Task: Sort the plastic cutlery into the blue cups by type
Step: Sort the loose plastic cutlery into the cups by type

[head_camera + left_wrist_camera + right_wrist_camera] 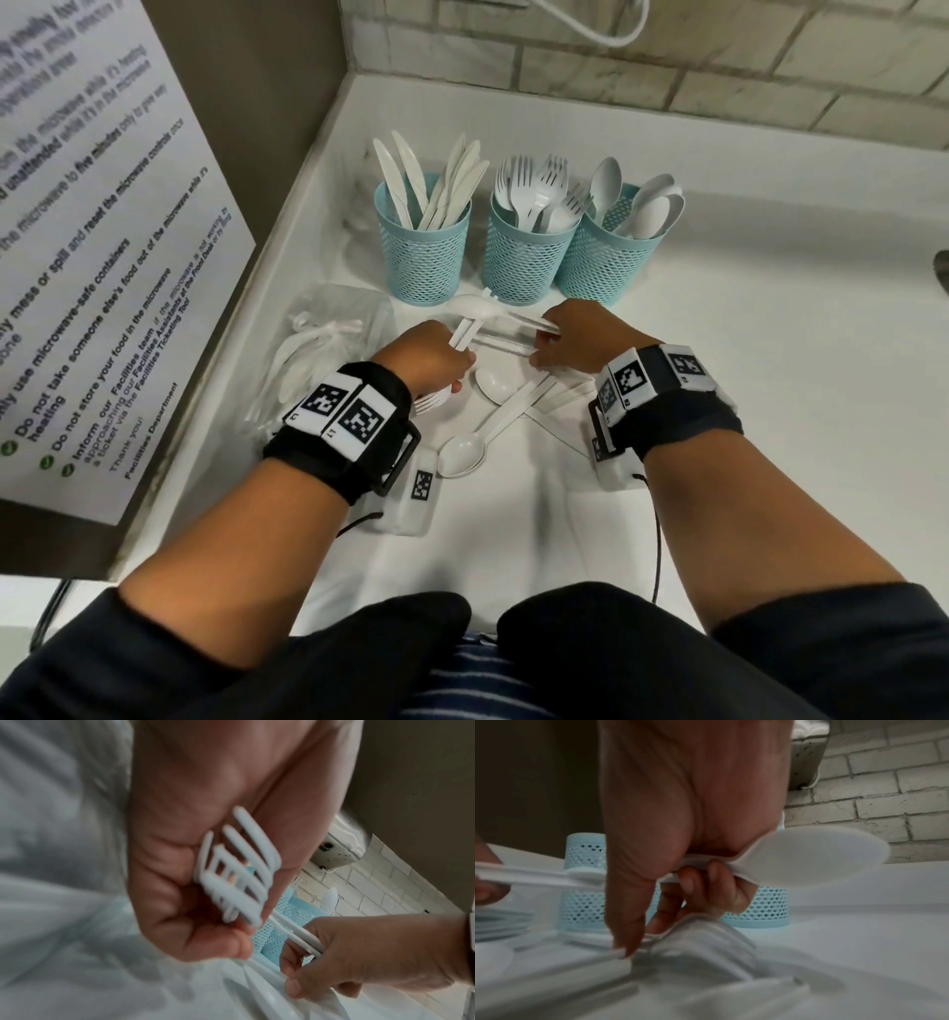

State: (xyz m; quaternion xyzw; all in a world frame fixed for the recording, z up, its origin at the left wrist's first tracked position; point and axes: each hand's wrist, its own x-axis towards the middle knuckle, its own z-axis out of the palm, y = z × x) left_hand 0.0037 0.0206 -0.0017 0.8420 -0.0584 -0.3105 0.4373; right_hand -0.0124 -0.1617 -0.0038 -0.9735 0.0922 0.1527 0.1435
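Observation:
Three blue mesh cups stand in a row at the back: knives in the left cup (423, 246), forks in the middle cup (529, 257), spoons in the right cup (608, 262). My left hand (434, 354) grips a bunch of white forks (236, 874), tines toward the wrist and handles (464, 334) sticking out ahead. My right hand (575, 339) holds white spoons (808, 858) in its curled fingers, while its thumb (626, 939) touches cutlery on the counter. Loose spoons (462, 455) and other pieces (554, 393) lie between my wrists.
A crumpled clear plastic bag (328, 339) with some cutlery inside lies left of my left hand. A microwave with a printed notice (102, 257) blocks the left side, and a brick wall (719, 77) backs the white counter (770, 360). A spoon (472, 306) lies before the cups.

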